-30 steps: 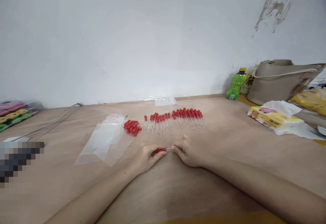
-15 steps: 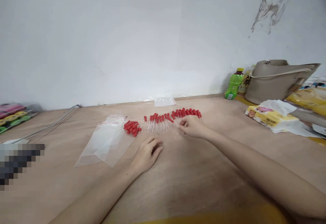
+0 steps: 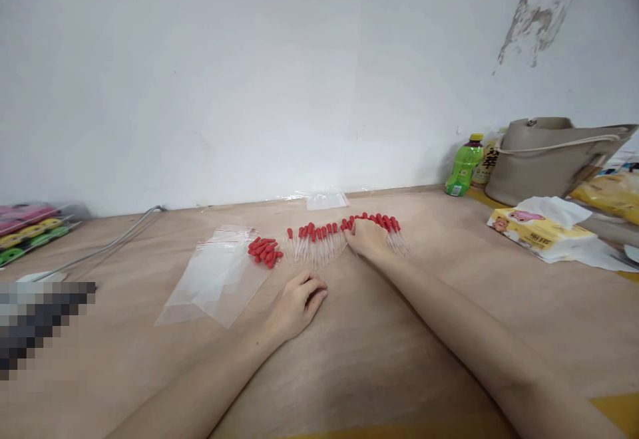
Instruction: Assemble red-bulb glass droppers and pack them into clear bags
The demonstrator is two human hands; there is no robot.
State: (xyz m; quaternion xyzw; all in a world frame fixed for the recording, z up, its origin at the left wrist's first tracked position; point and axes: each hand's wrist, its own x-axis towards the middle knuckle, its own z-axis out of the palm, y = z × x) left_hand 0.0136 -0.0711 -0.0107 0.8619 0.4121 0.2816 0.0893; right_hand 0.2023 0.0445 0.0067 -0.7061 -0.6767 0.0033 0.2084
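Observation:
Clear droppers with red bulbs (image 3: 319, 234) lie side by side on the brown table in a long row, bulbs toward the wall. My right hand (image 3: 367, 238) is over the row's right half, fingers closed; what its fingertips grip is hidden. More red-bulbed droppers (image 3: 397, 226) show just right of it. My left hand (image 3: 302, 299) rests on the table in front of the row, fingers curled together, and nothing shows in it. A small heap of loose red bulbs (image 3: 264, 251) lies left of the row, beside flat clear zip bags (image 3: 214, 279).
Another clear bag (image 3: 327, 201) lies by the wall. At the right stand a green bottle (image 3: 464, 165), a beige bag (image 3: 539, 159) and a yellow tissue pack (image 3: 542, 229). A grey cable (image 3: 114, 239) and packaged colourful items (image 3: 30, 233) are on the left.
My right hand has moved left onto the dropper row, and its fingers have closed. The loose red piece near its fingertips is no longer visible. My left hand's fingers have drawn together.

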